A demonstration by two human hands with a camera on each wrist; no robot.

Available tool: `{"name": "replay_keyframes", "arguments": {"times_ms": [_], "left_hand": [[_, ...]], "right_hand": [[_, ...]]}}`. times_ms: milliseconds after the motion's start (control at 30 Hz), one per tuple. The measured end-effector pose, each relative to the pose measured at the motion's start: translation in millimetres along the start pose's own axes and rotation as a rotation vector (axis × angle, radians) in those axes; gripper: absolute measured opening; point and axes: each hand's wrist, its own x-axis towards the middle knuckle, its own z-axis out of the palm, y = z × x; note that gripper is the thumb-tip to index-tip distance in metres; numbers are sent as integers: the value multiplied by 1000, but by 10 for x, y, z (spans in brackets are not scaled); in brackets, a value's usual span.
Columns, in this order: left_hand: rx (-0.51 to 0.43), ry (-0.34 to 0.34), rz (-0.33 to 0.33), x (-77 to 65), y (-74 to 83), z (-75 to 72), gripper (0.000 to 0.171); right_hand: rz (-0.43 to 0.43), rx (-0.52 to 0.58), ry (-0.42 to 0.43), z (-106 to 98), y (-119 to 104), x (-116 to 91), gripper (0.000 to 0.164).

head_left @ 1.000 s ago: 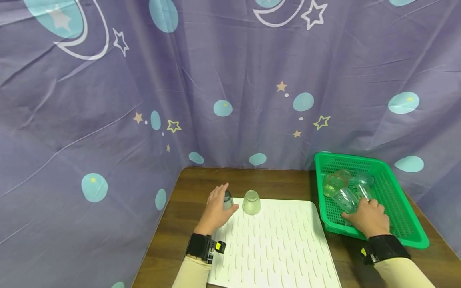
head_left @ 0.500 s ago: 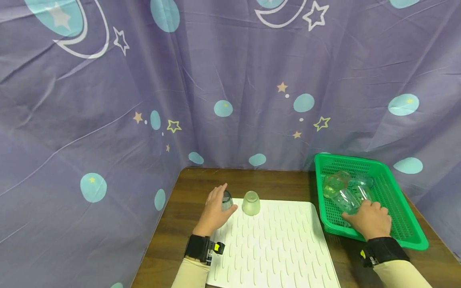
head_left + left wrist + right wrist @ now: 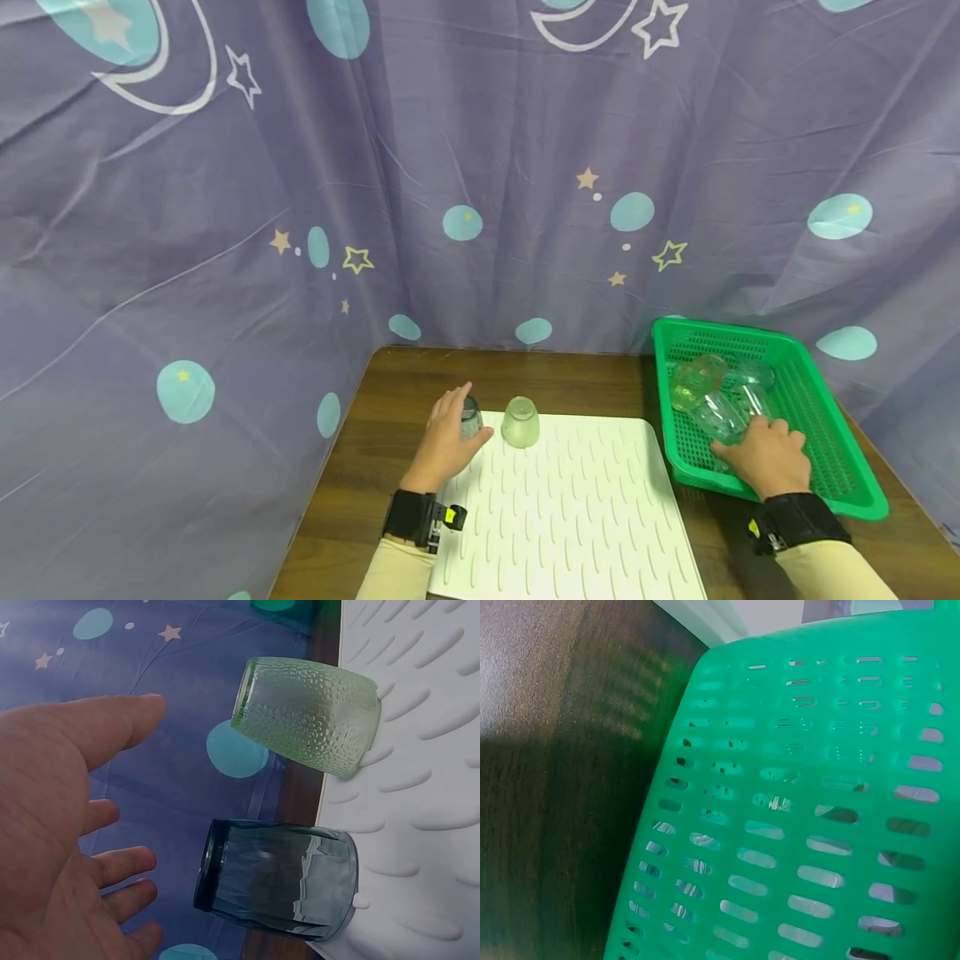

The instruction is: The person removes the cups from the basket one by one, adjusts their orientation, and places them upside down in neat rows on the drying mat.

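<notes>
My left hand [image 3: 446,446] hovers near a blue-grey glass tumbler [image 3: 471,417], its fingers apart from the glass in the left wrist view. That tumbler stands upside down at the far left corner of a white ridged mat [image 3: 570,508]. To its right, a pale green textured tumbler [image 3: 307,712] is likewise upside down. My right hand [image 3: 768,457] reaches into a green plastic basket [image 3: 847,433], close to a clear tumbler [image 3: 717,417] lying on its side. Its fingertips are hidden; in the right wrist view the slotted basket wall [image 3: 780,847] covers the hand.
Further tumblers lie in the basket, including a yellowish one [image 3: 688,390] and a bluish one [image 3: 752,373]. A dark wooden table [image 3: 592,379] carries mat and basket. A purple patterned curtain [image 3: 525,142] hangs behind and at the left.
Both hands hold nearly the same place over the glasses and basket. The head view has shifted slightly.
</notes>
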Motion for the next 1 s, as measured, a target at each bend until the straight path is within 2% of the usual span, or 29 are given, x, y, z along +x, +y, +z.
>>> {"name": "replay_keyframes", "arguments": {"times_ms": [133,433,1000], "left_hand": [[-2,-9,-5,-8,-3,2,85],[-19,-33,-12,-43,-10,13,85],[-37,-27,5,-36,-46,86,86]], "right_hand": [[1,2,1,-9,-17,-4,91],[13,2,-24,-21,-41,-16,94],[5,-1,-23,-33,-35,-12,91]]}}
